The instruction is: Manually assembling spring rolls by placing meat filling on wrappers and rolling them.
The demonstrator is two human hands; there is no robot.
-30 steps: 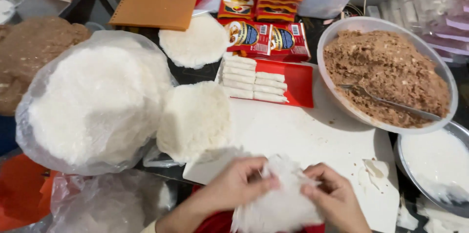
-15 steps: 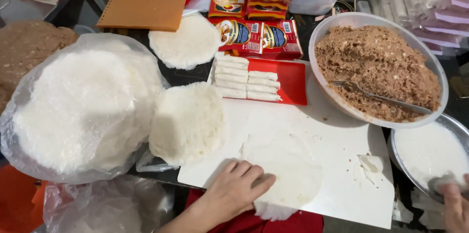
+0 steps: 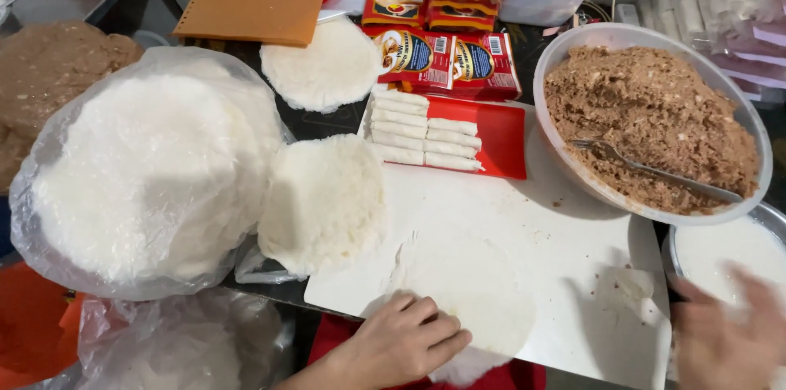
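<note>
Left hand (image 3: 401, 342) lies flat, fingers together, pinning a thin round wrapper (image 3: 467, 296) on the white board (image 3: 565, 275); it seems the sheet is being laid out for filling. Right hand (image 3: 725, 333) is blurred over the metal bowl of white liquid (image 3: 720, 247), its grip unclear. Beside them stand the bowl of brown filling (image 3: 655, 120) with a fork (image 3: 655, 171), finished rolls (image 3: 422, 130) on a red tray (image 3: 503, 140), and bagged wrapper stacks (image 3: 147, 177) on the crowded desk.

Two hands (image 3: 401, 341) (image 3: 725, 341) — two bowls (image 3: 655, 38) (image 3: 765, 214) — one fork (image 3: 655, 171).
</note>
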